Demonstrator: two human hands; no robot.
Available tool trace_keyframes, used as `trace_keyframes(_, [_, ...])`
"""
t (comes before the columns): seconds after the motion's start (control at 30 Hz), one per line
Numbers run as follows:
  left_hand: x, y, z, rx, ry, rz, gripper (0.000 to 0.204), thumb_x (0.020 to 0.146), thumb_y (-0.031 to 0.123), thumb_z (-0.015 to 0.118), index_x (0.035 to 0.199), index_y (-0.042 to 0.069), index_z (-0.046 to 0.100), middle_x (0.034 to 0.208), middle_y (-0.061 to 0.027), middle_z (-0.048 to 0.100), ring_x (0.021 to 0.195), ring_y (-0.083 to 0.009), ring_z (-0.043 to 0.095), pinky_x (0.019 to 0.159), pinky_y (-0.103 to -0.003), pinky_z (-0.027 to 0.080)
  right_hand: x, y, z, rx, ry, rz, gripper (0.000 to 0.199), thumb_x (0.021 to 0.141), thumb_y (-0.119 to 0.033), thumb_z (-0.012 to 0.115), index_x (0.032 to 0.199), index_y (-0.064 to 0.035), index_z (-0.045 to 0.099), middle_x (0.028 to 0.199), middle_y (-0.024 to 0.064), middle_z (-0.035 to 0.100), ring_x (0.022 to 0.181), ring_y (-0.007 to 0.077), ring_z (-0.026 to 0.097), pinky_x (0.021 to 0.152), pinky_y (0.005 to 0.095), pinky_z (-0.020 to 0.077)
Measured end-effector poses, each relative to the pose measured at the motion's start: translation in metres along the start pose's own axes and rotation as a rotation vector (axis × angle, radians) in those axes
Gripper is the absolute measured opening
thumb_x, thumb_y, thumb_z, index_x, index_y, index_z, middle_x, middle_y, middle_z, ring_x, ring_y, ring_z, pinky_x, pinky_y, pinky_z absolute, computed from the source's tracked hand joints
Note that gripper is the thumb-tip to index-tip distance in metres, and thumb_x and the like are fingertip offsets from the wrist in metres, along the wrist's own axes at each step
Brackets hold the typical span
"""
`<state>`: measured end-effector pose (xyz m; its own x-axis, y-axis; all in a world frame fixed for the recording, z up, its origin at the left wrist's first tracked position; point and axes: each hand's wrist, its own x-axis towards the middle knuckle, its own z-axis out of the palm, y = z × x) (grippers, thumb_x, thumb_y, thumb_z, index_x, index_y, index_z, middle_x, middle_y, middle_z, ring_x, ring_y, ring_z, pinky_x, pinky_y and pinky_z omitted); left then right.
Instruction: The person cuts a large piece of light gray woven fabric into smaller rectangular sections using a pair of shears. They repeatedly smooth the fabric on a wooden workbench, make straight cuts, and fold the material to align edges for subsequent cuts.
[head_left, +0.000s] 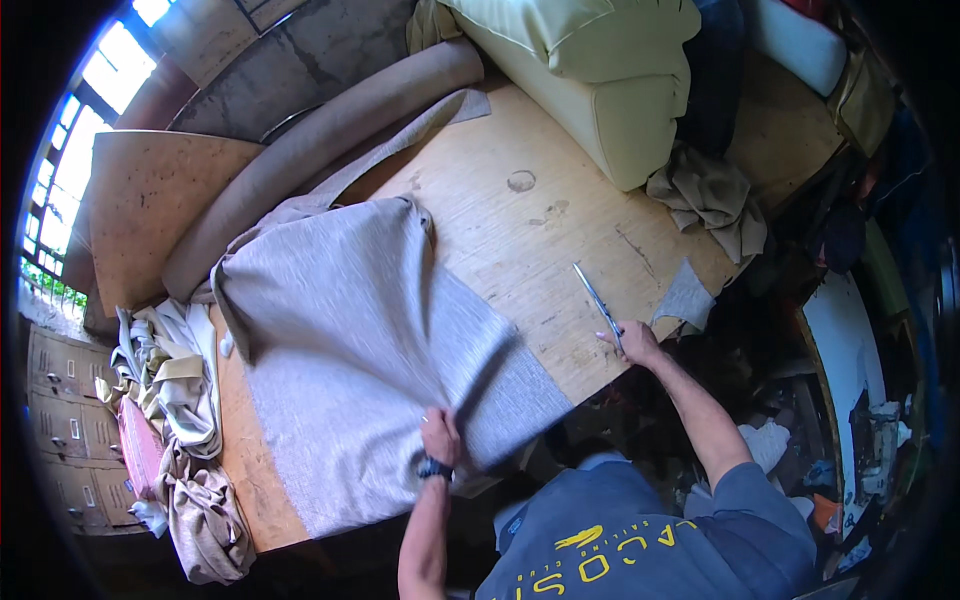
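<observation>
While my right hand [633, 343] grips scissors [592, 291], my left hand [441, 438] clenches grey upholstery fabric [325, 310] spread to the tabletop's [480, 215] near edge; it looks soft and limp, best bunched there.

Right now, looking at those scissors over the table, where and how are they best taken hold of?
Probably by the handle end, coming from the person's side of the table. The scissors point their long blades away from the person, leaving the handle end toward the near edge, where the right hand holds it.
</observation>
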<state>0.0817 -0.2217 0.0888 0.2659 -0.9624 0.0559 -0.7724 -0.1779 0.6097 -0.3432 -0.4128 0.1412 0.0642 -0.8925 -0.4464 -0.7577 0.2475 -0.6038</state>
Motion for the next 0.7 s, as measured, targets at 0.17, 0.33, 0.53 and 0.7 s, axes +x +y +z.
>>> trace_keyframes(0.17, [-0.220,-0.007,0.019,-0.362,-0.618,-0.316,0.023,0.097,0.024,0.060,0.094,0.002,0.060,0.090,-0.0177,0.066,0.087,-0.0307,0.065,0.079,-0.040,0.051,0.005,0.011,0.018,-0.099,0.105,-0.037,0.052,0.085,-0.055,0.072,0.072,-0.0055,0.062,0.057,0.0094,0.062,0.056,0.0245,0.064,0.061,0.0404,0.0515])
trace_keyframes(0.33, [-0.242,-0.017,0.017,-0.402,-0.756,-0.575,0.031,0.094,0.027,0.065,0.112,0.002,0.070,0.099,-0.0167,0.073,0.087,-0.0224,0.069,0.081,-0.036,0.054,0.020,-0.014,-0.002,-0.353,0.148,0.005,0.051,0.079,-0.052,0.078,0.094,-0.0050,0.064,0.086,0.0185,0.069,0.087,0.0351,0.069,0.077,0.0476,0.0521])
trace_keyframes(0.53, [-0.131,0.006,-0.089,-0.336,-0.275,-0.563,0.023,0.093,0.019,0.067,0.106,0.000,0.070,0.091,-0.0123,0.072,0.086,-0.0173,0.068,0.079,-0.032,0.053,0.041,-0.042,-0.030,-0.665,0.024,-0.113,0.044,0.077,-0.028,0.073,0.111,-0.0015,0.062,0.122,0.0250,0.061,0.120,0.0379,0.056,0.089,0.0477,0.0513])
trace_keyframes(0.7, [-0.078,-0.080,-0.139,0.292,0.532,-0.624,0.051,0.090,0.019,0.068,0.130,-0.006,0.051,0.122,-0.0260,0.059,0.110,-0.0421,0.058,0.097,-0.047,0.044,0.063,-0.119,0.048,0.059,0.069,-0.281,0.036,0.090,-0.034,0.067,0.107,-0.0022,0.067,0.104,0.0215,0.069,0.095,0.0368,0.067,0.083,0.0436,0.0523])
